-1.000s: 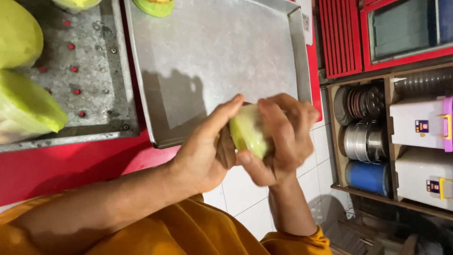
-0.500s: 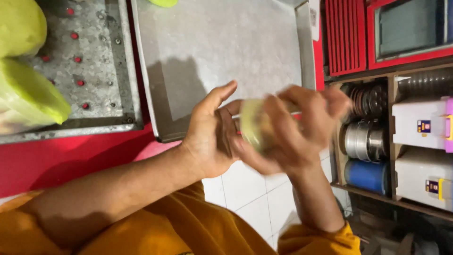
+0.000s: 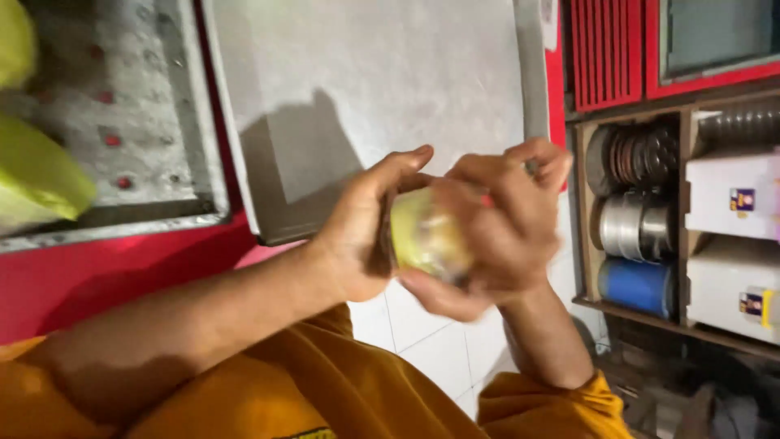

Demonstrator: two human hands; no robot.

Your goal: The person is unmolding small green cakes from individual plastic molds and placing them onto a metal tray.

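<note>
A pale yellow-green lump of dough sits between both my hands, just off the near edge of a grey metal baking tray. My left hand cups it from the left with the thumb stretched over the top. My right hand wraps over it from the right and is blurred by motion. Most of the lump is hidden by my fingers. My sleeves are orange.
A second dented metal tray at the left carries larger green dough pieces. Both trays rest on a red counter. At the right a wooden shelf holds stacked round tins, a blue tin and white boxes.
Both hands have kept working around the dough lump; the right hand shifted over it and is now blurred. The view has drifted, so the trays sit further left.
</note>
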